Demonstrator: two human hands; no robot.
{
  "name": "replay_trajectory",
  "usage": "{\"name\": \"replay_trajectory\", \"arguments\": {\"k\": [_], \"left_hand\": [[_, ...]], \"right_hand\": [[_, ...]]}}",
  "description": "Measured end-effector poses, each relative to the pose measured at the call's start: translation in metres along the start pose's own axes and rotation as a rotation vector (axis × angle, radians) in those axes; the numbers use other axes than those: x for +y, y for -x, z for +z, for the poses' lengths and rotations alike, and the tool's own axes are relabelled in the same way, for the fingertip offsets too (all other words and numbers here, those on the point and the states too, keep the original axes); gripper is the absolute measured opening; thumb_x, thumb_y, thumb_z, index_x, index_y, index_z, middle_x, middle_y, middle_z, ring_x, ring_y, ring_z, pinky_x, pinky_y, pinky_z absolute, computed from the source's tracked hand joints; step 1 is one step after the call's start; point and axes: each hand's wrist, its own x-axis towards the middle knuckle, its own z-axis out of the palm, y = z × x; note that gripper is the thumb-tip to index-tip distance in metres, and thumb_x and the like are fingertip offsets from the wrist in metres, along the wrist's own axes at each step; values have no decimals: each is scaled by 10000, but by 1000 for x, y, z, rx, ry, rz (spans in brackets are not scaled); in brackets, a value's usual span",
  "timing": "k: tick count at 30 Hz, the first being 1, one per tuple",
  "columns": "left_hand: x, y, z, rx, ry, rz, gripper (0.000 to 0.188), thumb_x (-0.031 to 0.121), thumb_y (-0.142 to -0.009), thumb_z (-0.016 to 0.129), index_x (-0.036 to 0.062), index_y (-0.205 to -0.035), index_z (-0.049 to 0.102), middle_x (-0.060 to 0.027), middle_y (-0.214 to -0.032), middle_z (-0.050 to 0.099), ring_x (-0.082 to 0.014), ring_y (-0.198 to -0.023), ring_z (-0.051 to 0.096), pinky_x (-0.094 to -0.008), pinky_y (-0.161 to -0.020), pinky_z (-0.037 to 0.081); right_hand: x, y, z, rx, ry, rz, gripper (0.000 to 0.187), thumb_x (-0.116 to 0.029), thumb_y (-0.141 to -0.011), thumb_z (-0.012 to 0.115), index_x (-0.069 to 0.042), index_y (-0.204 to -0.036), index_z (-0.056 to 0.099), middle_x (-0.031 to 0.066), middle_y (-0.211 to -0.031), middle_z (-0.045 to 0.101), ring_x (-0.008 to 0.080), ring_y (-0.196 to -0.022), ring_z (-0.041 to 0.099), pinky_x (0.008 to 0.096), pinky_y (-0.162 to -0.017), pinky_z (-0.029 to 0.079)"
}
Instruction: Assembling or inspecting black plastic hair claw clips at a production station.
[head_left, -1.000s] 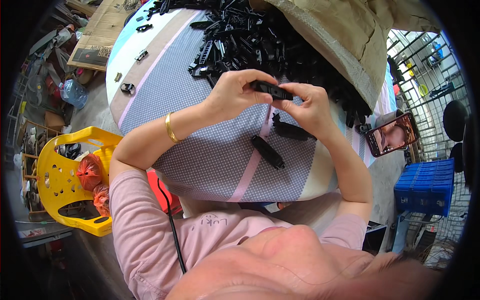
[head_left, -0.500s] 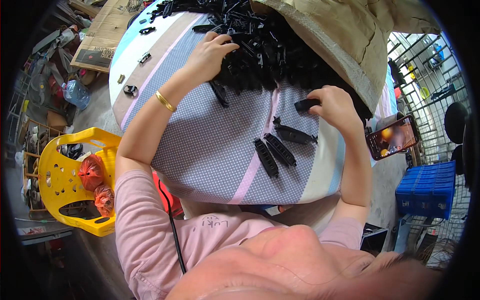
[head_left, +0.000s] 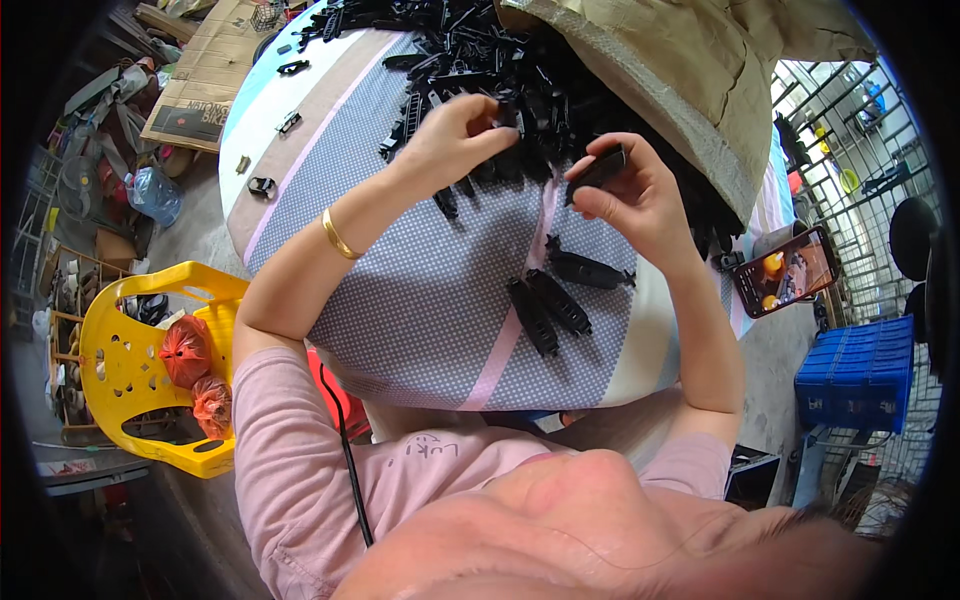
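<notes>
"Over the white-dotted grey cloth [head_left: 430, 300], pinching anything with the right hand [head_left: 645, 200]?"

"Yes, a narrow black plastic piece [head_left: 600, 168], between thumb and fingers."

"And with the left hand [head_left: 455, 140]?"

"Bent, thumb near fingers, by the heap of black plastic parts [head_left: 470, 45]; too dark to tell whether gripping one."

"Nearer the body?"

"Three long black plastic lengths [head_left: 558, 302], lying close together."

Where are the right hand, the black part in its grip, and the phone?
Right hand [head_left: 648, 198], head view: middle of the hand.
Black part [head_left: 601, 169], head view: middle of its exposed side, between thumb and fingers.
Phone [head_left: 787, 271], head view: middle of its lit screen.
</notes>
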Motion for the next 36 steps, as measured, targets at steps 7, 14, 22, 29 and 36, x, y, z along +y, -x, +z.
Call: {"name": "replay_trajectory", "arguments": {"k": [7,14,22,29,36], "left_hand": [[25,22,19,-173,610,-268,352,303,-927,521,2,-1107,553,-40,-824,586,-109,-766,605,-209,-652,502],[21,27,28,-213,690,-456,394,335,-925,520,-17,-1090,580,-17,-787,556,-62,-635,472,-175,-551,401],[8,24,23,-220,681,-388,294,219,-915,552,-19,-1081,599,-60,-862,618,-76,-680,511,-183,-595,436],[8,24,20,-153,719,-434,281,208,-894,588,-6,-1075,610,-113,-894,647,-72,-660,502,-177,-565,416],[16,31,22,-181,615,-405,343,293,-903,570,-22,-1029,622,-39,-780,602,-70,-633,497,-181,-567,419]], "right_hand": [[-6,5,13,30,-162,137,302,-84,-808,675,-23,-1049,503,56,-806,605,116,-674,590,234,-578,494],[-4,5,19,32,-99,224,406,-23,-784,654,-5,-1149,478,81,-933,584,137,-760,614,239,-739,515],[5,0,4,112,-132,121,358,-8,-750,653,4,-1089,539,101,-934,619,149,-892,606,259,-791,503],[-3,-1,2,-68,-90,143,408,-50,-787,657,11,-1169,528,99,-955,637,143,-852,618,265,-803,488],[9,3,16,46,453,-278,296,-62,-761,700,-2,-1044,634,96,-934,620,146,-833,603,241,-738,479]]}}
